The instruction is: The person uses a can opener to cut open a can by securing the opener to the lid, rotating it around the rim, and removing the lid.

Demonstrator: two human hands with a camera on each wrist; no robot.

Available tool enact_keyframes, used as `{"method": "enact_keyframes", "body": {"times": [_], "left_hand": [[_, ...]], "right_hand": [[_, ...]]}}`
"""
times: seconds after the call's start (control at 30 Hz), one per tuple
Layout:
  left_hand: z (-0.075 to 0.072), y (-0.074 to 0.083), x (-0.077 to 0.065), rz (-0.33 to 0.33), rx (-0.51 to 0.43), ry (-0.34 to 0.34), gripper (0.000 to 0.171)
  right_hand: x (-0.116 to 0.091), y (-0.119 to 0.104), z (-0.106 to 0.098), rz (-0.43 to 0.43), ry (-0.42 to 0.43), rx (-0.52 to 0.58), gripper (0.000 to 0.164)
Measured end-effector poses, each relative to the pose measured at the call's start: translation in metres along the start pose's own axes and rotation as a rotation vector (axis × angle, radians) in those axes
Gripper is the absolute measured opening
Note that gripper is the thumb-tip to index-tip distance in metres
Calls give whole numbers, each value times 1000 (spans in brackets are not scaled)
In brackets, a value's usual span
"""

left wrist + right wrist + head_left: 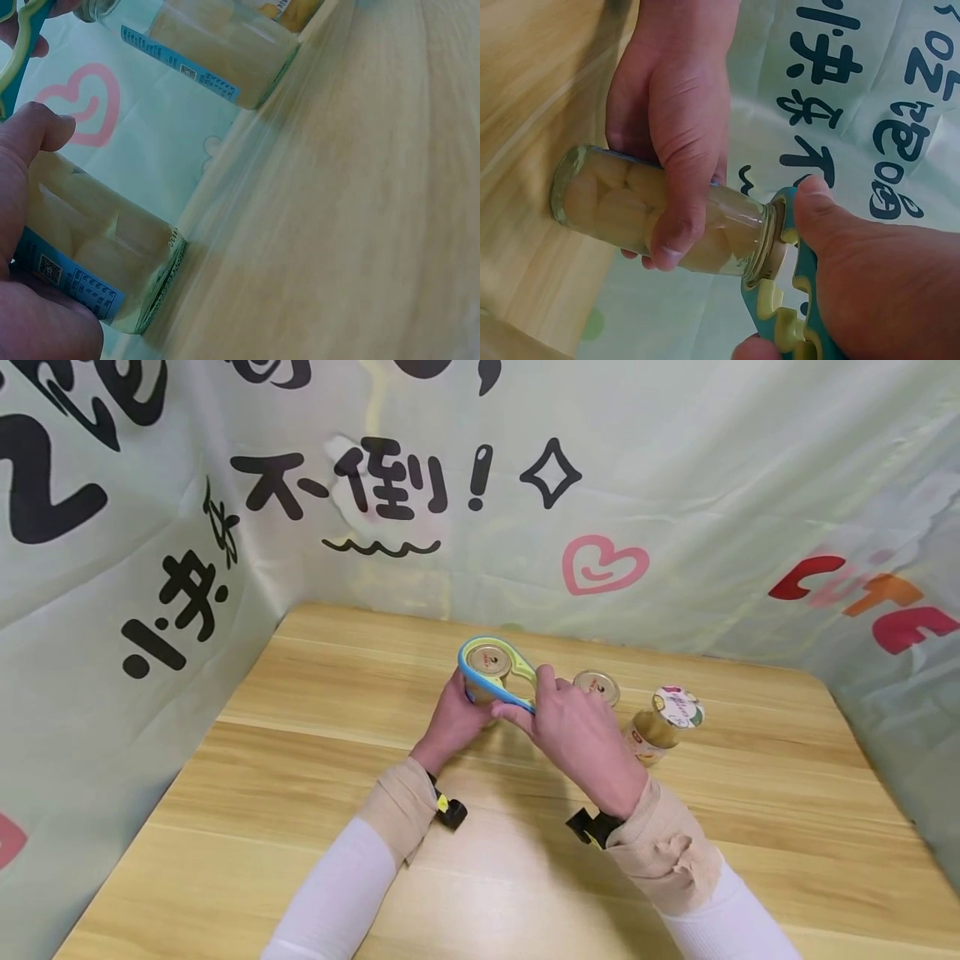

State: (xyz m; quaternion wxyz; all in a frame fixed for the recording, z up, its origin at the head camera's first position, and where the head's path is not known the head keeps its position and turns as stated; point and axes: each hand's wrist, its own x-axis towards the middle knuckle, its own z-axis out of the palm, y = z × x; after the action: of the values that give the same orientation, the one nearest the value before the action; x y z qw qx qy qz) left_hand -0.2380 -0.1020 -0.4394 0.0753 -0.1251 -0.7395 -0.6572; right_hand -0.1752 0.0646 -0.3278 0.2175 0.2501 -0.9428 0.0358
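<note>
My left hand grips a glass jar of pale fruit pieces around its body, thumb across the front in the right wrist view. The jar stands upright on the table, with a blue label and a gold-tan lid. A blue and yellow-green jar opener encircles that lid, its toothed inner edge close against the rim. My right hand holds the opener's handles, the thumb pressing along one side. In the right wrist view, that hand's other fingers are mostly hidden.
Just beyond my right hand stands a similar jar, its tan lid showing and its glass body seen in the left wrist view. Farther right is a jar with a colourful patterned lid. A printed cloth hangs behind the wooden table.
</note>
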Motion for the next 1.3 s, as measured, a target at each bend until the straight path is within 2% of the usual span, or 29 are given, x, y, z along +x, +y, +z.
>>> {"method": "enact_keyframes", "body": {"times": [0.37,0.6,0.83,0.87,0.97,1.13,1.3], "left_hand": [[-1,-1,1,20,-23,-11,73],[-1,-1,1,29,-27,-21,73],[-8,36,-10,0,-25,-62,72],[-8,36,-10,0,-22,-61,72],[-6,28,-8,-9,-31,-53,74],[-3,3,0,1,-55,-32,76],[-2,-2,0,14,-54,-24,73]], "right_hand": [[3,-2,-2,-86,107,-93,55],[1,-2,0,-52,50,-44,54],[1,-2,3,-20,0,-43,54],[1,-3,3,-18,0,-46,54],[1,-3,3,-19,-2,-55,54],[2,-3,3,-28,16,-80,55],[3,-2,3,-36,24,-80,55]]}}
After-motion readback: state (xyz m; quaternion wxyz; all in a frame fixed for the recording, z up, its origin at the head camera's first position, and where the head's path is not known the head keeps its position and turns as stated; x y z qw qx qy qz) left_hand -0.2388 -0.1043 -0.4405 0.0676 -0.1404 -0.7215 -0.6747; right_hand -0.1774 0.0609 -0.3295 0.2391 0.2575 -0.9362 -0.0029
